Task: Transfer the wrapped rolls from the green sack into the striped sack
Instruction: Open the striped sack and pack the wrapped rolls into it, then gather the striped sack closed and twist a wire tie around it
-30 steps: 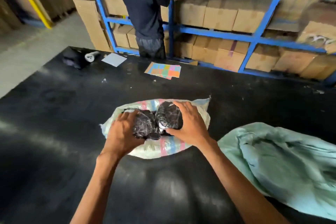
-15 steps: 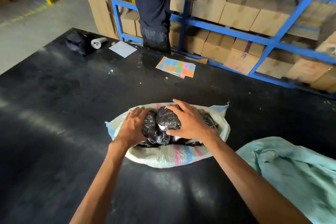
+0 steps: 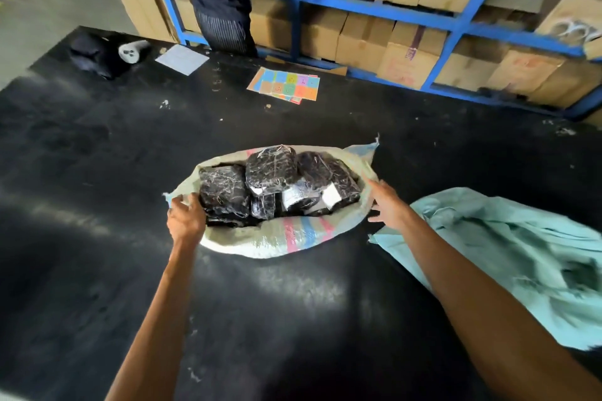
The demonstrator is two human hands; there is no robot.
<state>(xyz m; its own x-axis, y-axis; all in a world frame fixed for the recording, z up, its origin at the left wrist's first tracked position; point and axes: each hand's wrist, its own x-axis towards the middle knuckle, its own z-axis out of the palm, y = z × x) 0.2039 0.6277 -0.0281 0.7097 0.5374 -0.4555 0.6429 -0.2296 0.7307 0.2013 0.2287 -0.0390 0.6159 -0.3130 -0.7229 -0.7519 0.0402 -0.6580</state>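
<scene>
Our left hand [image 3: 185, 221] pinched the white striped woven sack's [image 3: 293, 236] rim, right hand [image 3: 386, 205] open, empty, shiny black wrapped rolls [image 3: 270, 169] half hidden inside, crumpled green sack [image 3: 521, 257] cut off.

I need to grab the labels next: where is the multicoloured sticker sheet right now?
In the head view, the multicoloured sticker sheet lies flat on the black table, at its far edge beyond the striped woven sack, near the blue shelving.

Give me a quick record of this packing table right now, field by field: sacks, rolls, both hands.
striped sack: open on the black table, mouth up
wrapped rolls: several inside the striped sack
green sack: crumpled, lying right of the striped sack
left hand: gripping the striped sack's left rim
right hand: open, at its right rim, holding nothing
</scene>
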